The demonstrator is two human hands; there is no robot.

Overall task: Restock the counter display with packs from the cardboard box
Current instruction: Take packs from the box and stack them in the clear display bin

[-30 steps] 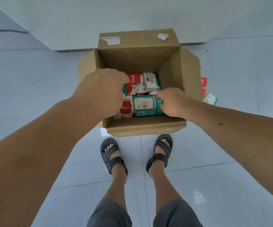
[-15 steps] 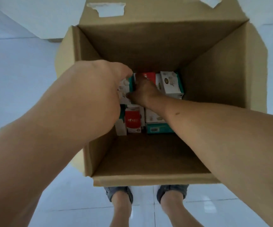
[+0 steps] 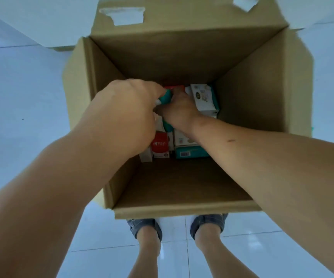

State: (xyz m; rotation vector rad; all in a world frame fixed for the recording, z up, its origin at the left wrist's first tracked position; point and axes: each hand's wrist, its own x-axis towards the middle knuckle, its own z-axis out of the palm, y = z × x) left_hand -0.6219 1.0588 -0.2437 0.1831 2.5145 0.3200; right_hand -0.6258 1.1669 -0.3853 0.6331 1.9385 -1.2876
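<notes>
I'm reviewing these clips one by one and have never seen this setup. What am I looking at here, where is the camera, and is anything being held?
There is no machine here. A person works with two bare hands, and the camera sits on their head, looking forward and down. The open cardboard box stands on a pale tiled floor in front of their legs. At its bottom lie small packs, among them a red pack and a white and teal pack. Both hands reach inside. The left hand grips a teal pack at its fingertips. The right hand is close beside it, lower among the packs. Its fingers are hidden, so I cannot tell whether it holds anything. No counter display is in view.
</notes>
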